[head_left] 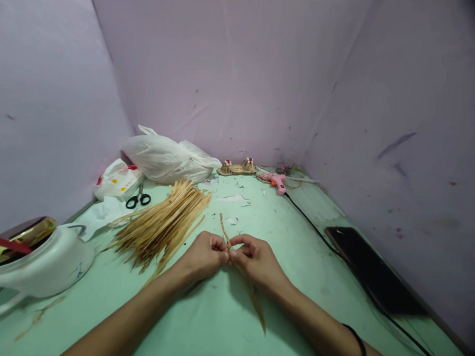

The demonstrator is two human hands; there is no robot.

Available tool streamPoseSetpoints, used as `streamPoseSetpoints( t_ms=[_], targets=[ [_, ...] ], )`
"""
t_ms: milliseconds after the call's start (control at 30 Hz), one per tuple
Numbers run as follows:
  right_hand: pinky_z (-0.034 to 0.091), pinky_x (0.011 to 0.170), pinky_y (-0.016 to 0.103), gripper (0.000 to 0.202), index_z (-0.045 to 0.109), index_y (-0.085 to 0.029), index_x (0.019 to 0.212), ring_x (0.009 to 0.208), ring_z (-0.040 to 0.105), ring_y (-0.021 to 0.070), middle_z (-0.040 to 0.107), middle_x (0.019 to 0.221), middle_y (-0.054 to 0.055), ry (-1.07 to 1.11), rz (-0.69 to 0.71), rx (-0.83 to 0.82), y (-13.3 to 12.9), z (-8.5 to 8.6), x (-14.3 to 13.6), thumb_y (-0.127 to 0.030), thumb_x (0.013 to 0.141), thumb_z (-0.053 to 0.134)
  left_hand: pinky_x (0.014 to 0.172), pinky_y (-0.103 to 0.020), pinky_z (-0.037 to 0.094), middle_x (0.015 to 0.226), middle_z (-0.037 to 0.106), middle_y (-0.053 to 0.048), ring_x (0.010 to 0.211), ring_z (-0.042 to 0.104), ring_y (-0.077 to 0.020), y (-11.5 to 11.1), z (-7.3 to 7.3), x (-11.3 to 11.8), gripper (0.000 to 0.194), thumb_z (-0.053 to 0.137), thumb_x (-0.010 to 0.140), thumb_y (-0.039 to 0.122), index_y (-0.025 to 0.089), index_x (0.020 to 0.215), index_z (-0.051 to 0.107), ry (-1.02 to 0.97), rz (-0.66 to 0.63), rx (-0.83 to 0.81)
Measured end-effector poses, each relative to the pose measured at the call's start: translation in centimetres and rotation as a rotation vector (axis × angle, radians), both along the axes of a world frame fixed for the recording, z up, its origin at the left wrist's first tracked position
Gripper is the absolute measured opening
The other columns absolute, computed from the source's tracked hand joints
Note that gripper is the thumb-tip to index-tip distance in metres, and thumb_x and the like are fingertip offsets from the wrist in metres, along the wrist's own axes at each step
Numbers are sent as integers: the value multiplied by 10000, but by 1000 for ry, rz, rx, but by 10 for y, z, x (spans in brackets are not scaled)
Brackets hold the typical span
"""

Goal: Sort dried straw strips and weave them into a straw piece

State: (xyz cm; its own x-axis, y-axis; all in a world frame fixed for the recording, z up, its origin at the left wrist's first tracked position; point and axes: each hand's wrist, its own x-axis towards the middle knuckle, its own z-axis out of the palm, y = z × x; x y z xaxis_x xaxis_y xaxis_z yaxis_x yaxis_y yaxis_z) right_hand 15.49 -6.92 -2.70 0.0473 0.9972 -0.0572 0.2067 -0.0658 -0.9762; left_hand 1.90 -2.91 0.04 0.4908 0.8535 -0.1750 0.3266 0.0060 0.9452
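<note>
Both hands meet over the middle of the green table. Between them is a thin braided straw cord (224, 228), its twisted end pointing away from me. My left hand (207, 255) pinches the cord from the left, thumb against fingers. From the other side, my right hand (257, 261) grips it between thumb and fingertips. A loose straw strand (257, 304) trails from under the right hand toward me. Left of my hands lies a fanned bundle of dry straw strips (163, 224). The exact spot where the fingers hold the cord is partly hidden.
At the left stand a white pot (44, 266), black-handled scissors (138, 200) and a tissue pack (120, 181). Along the back are a white plastic bag (169, 156), a woven straw piece (238, 170) and a pink glue gun (276, 181). Its cord (310, 221) crosses a black phone (372, 270).
</note>
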Motion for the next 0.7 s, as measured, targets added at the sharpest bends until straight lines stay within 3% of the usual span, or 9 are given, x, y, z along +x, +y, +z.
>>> streamPoseSetpoints(
  t_ms=[133, 200, 300, 400, 500, 567, 633, 700],
  targets=[
    [337, 500, 232, 207, 633, -141, 582, 529, 502, 125, 610, 560, 28, -283, -71, 12, 0, 12, 7, -322, 669, 585, 454, -206, 250, 438, 423, 37, 466, 348, -77, 0, -8, 3, 107, 506, 560, 171, 138, 458, 511, 73, 97, 125],
    [330, 483, 233, 208, 636, -140, 566, 510, 495, 127, 607, 542, 31, -302, -87, -34, -3, 16, 6, -309, 671, 576, 451, -206, 261, 439, 452, 31, 465, 371, -84, 0, -14, 5, 93, 500, 563, 161, 140, 475, 524, 84, 162, 145],
    [332, 474, 227, 188, 660, -147, 621, 516, 509, 131, 631, 572, 33, -296, -49, -15, -11, 17, -2, -262, 698, 533, 405, -197, 246, 391, 446, 42, 396, 366, -74, -2, -20, 10, 66, 493, 552, 138, 150, 488, 509, 12, 277, 19],
    [328, 490, 228, 226, 655, -167, 641, 517, 507, 128, 626, 579, 26, -449, 61, 183, -21, 12, -10, -222, 751, 466, 334, -189, 169, 328, 379, 75, 291, 275, -50, -4, -19, 13, 66, 483, 557, 132, 168, 505, 467, -134, 367, -199],
    [339, 521, 225, 252, 641, -168, 689, 537, 518, 122, 633, 636, 37, -586, 168, 381, -26, 7, -13, -154, 781, 407, 301, -190, 97, 287, 332, 89, 243, 197, -38, -6, -15, 15, 71, 474, 563, 130, 172, 509, 454, -241, 369, -338],
    [344, 531, 228, 242, 641, -169, 720, 554, 534, 127, 642, 668, 45, -645, 211, 427, -27, 7, -11, -152, 790, 409, 296, -187, 82, 275, 318, 89, 238, 182, -33, -7, -12, 15, 78, 472, 553, 123, 170, 496, 449, -276, 350, -376],
    [349, 536, 237, 203, 644, -181, 706, 558, 542, 134, 643, 652, 38, -665, 204, 431, -26, 10, -8, -206, 790, 460, 298, -179, 89, 286, 334, 86, 244, 198, -28, -8, -10, 15, 74, 475, 540, 112, 166, 497, 447, -290, 348, -390],
    [373, 570, 245, 174, 638, -188, 682, 585, 554, 140, 643, 648, 31, -590, 72, 410, -23, 15, -5, -270, 773, 514, 303, -174, 91, 318, 370, 80, 254, 218, -22, -9, -8, 15, 69, 487, 536, 111, 162, 512, 448, -286, 347, -387]
  ],
)
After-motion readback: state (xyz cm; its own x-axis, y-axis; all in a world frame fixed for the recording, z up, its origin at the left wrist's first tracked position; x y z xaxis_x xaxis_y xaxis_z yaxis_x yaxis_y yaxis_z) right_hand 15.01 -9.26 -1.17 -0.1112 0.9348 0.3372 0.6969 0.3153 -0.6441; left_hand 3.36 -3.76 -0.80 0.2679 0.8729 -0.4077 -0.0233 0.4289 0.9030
